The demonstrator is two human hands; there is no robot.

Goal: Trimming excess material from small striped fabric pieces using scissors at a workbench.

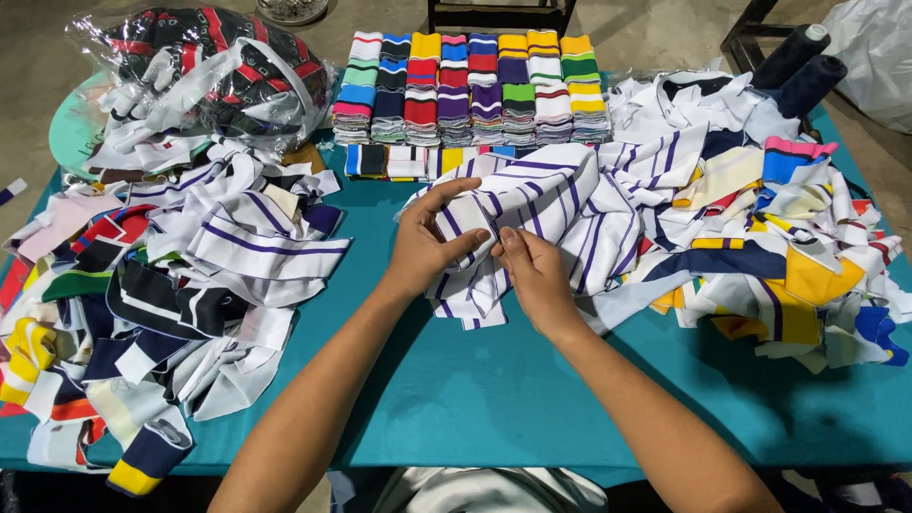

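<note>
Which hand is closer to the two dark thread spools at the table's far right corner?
The right hand. It sits below and left of the thread spools; the left hand lies farther left, both gripping the white purple-striped fabric.

Fingertips of both hands [480, 256] tucked under the striped white collar strips [560, 204]; left scrap pile [57, 332] cut off.

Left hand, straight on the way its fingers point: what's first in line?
The left hand points up and right, already gripping the white purple-striped knit pieces. Past those, probably the stacked striped ribs; depth is unclear.
</note>
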